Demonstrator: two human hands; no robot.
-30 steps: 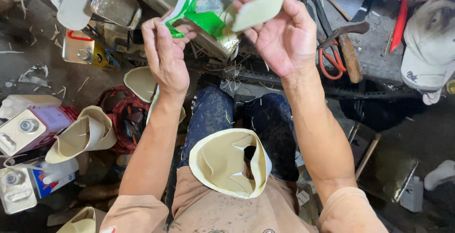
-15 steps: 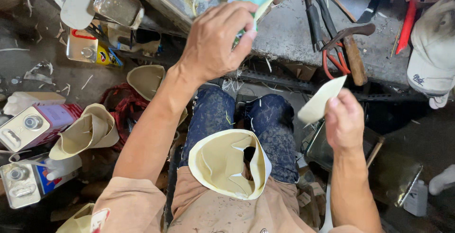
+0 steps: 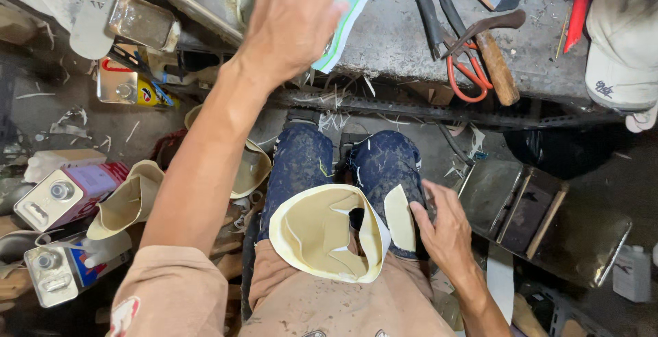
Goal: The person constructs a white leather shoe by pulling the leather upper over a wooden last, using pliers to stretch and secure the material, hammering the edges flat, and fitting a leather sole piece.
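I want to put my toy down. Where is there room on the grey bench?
The bench is bare between the green sheet and the pliers, and between the hammer and the cap. The floor around the tins is crowded.

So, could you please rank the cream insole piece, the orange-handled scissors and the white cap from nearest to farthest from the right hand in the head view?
From the right hand:
1. Cream insole piece, on the knee, touching the fingers.
2. Orange-handled scissors, up on the bench, above the hand.
3. White cap, at the bench's far right corner.

open bench top [image 3: 404,35] lies between the green-edged sheet [image 3: 346,15] and the pliers [image 3: 439,18].
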